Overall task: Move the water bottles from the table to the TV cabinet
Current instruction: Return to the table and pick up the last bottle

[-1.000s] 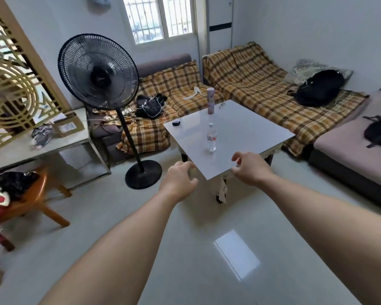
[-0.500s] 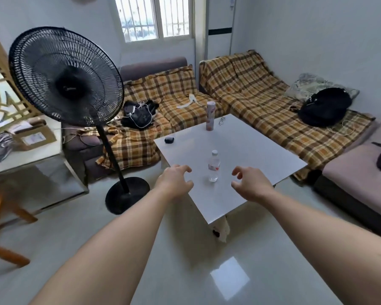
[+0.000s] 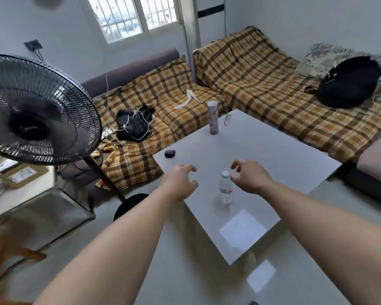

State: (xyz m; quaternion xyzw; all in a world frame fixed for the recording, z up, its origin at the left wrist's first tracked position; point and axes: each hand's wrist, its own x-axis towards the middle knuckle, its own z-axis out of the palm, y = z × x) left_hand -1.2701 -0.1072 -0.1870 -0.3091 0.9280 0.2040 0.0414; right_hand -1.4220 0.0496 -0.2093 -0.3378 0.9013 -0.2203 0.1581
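A small clear water bottle (image 3: 225, 189) with a white cap and a red label stands upright on the white square table (image 3: 273, 164), near its front half. My right hand (image 3: 248, 178) hovers just right of the bottle's cap, fingers curled apart, not touching it. My left hand (image 3: 179, 182) hangs over the table's left front edge, fingers spread, holding nothing. A tall pink patterned bottle (image 3: 213, 117) stands upright at the table's far corner.
A small dark case (image 3: 169, 153) lies near the table's left corner. A black standing fan (image 3: 34, 108) stands at the left, with a glass side table (image 3: 29, 194) beyond it. Plaid-covered sofas (image 3: 262, 84) with black bags wrap the far sides. Pale tiled floor lies in front.
I have come closer to the table. Both hands have moved forward over its top, the right one now beside the clear bottle's cap. The bottles have not moved.
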